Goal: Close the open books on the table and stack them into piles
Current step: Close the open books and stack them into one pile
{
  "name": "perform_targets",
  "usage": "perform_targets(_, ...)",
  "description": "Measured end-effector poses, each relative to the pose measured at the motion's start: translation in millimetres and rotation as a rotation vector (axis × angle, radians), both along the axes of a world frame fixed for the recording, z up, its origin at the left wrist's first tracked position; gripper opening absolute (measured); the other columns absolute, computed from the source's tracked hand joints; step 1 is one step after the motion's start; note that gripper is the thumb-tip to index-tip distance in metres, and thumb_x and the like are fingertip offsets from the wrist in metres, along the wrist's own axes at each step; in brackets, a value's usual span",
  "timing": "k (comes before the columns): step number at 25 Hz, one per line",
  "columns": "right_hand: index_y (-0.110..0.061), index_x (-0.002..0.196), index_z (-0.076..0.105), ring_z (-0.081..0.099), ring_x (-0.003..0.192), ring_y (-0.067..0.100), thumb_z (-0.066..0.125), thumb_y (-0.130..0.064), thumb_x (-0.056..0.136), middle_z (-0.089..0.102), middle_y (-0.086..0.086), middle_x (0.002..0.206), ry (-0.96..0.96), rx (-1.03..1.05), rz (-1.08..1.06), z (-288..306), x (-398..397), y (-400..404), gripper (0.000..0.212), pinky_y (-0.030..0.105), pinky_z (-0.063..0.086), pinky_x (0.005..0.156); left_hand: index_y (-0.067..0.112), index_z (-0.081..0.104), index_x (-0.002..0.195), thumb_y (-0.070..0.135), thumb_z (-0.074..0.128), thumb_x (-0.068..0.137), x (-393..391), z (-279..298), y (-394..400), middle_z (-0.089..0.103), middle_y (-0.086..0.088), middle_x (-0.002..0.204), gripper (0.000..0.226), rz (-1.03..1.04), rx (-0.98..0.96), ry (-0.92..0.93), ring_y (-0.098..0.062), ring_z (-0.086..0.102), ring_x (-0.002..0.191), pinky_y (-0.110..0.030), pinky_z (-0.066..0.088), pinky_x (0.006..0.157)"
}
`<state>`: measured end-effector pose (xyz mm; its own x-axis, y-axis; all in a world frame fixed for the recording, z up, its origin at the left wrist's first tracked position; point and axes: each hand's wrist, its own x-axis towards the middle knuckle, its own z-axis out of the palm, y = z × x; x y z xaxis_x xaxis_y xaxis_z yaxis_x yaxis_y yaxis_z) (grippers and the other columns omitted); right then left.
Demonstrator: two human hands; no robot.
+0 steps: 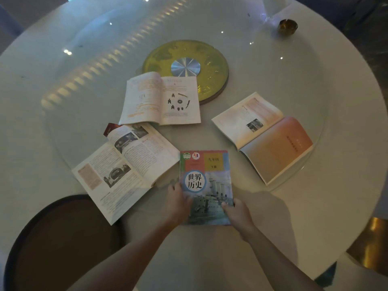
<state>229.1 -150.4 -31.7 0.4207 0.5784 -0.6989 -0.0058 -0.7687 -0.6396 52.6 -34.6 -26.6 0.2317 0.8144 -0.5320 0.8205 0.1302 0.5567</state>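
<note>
The closed book (206,185) has a cover of pale blue and grey-green with a ship picture, a white circle bearing dark characters, and blocks of red, yellow and green along its top. The three open books show cream pages: the left one (126,169) with black-and-white photographs and a pink panel, the middle one (161,100) with small dark drawings and orange-marked lines, the right one (264,137) with one page shading from salmon pink to pale tan. The table (52,59) is white, its round centre disc (210,61) yellow-green with a silver hub, and a small bowl (288,27) near the far edge is amber-gold.

head camera, looking down, table (294,70) close below
</note>
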Motion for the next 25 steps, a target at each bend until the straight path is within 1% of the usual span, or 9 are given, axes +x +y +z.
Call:
perform_targets(4,-0.017,0.063,0.05,0.052,0.055,0.018,0.06,-0.053,0.094,0.053,-0.001,0.061,-0.35,-0.205,0.332,8,24,3,0.048,0.032,0.033,0.053,0.018,0.046,0.131,0.041,0.065,0.085,13,18,16,0.052,-0.009,0.127,0.055,-0.248,0.225,0.292,-0.028,0.059,0.11,-0.035,0.049,0.085)
perform_targets(6,-0.019,0.056,0.037,0.045,0.049,0.023,0.058,-0.056,0.094,0.042,0.0,0.054,-0.407,-0.196,0.29,12,54,5,0.057,0.036,0.031,0.051,0.017,0.049,0.132,0.034,0.069,0.086,39,29,34,0.052,-0.007,0.128,0.053,-0.281,0.235,0.169,-0.026,0.058,0.112,-0.035,0.052,0.087)
perform_targets(8,-0.017,0.058,0.042,0.058,0.057,0.034,0.058,-0.053,0.093,0.051,0.005,0.056,-0.377,-0.108,0.083,19,89,6,0.052,0.042,0.045,0.055,0.013,0.054,0.134,0.031,0.07,0.09,79,35,49,0.056,-0.005,0.13,0.05,-0.291,0.162,-0.002,-0.023,0.06,0.112,-0.035,0.054,0.09)
perform_targets(11,-0.016,0.077,0.067,0.068,0.079,0.031,0.064,-0.041,0.095,0.07,0.005,0.078,-0.441,0.024,-0.092,24,154,12,0.031,0.038,0.049,0.065,0.004,0.064,0.125,0.033,0.073,0.09,144,28,53,0.07,-0.011,0.112,0.047,-0.131,-0.04,-0.183,-0.024,0.069,0.099,-0.042,0.058,0.089)
perform_targets(13,-0.012,0.105,0.071,0.067,0.1,0.031,0.064,-0.034,0.096,0.072,0.009,0.105,-0.516,0.086,-0.094,27,201,25,0.024,0.038,0.052,0.08,0.0,0.069,0.11,0.031,0.071,0.092,179,21,45,0.068,-0.012,0.095,0.036,0.045,-0.252,-0.296,-0.021,0.068,0.082,-0.041,0.06,0.08)
perform_targets(15,-0.009,0.135,0.061,0.059,0.124,0.035,0.062,-0.029,0.098,0.062,0.015,0.135,-0.578,0.08,-0.001,20,253,40,0.042,0.044,0.049,0.103,0.006,0.066,0.088,0.029,0.068,0.096,212,19,37,0.059,-0.01,0.083,0.024,0.193,-0.485,-0.408,-0.018,0.061,0.067,-0.03,0.058,0.064)
perform_targets(17,-0.008,0.15,0.047,0.048,0.139,0.037,0.058,-0.028,0.098,0.05,0.016,0.152,-0.602,0.019,0.114,10,295,57,0.057,0.049,0.041,0.115,0.008,0.065,0.082,0.031,0.067,0.097,235,17,30,0.062,-0.011,0.082,0.027,0.313,-0.603,-0.448,-0.019,0.065,0.068,-0.026,0.059,0.061)
perform_targets(21,-0.012,0.157,0.036,0.039,0.146,0.04,0.051,-0.038,0.093,0.036,0.017,0.164,-0.605,-0.044,0.176,3,339,77,0.07,0.053,0.036,0.119,0.008,0.069,0.091,0.034,0.065,0.098,255,10,23,0.073,-0.009,0.088,0.027,0.393,-0.63,-0.419,-0.019,0.071,0.078,-0.029,0.058,0.072)
perform_targets(25,-0.013,0.147,0.051,0.059,0.13,0.036,0.057,-0.039,0.097,0.061,0.012,0.146,-0.5,-0.065,0.084,14,338,73,0.057,0.05,0.048,0.108,0.002,0.06,0.101,0.019,0.058,0.102,245,20,30,0.063,-0.012,0.081,0.018,0.448,-0.708,-0.547,-0.026,0.068,0.07,-0.037,0.064,0.07)
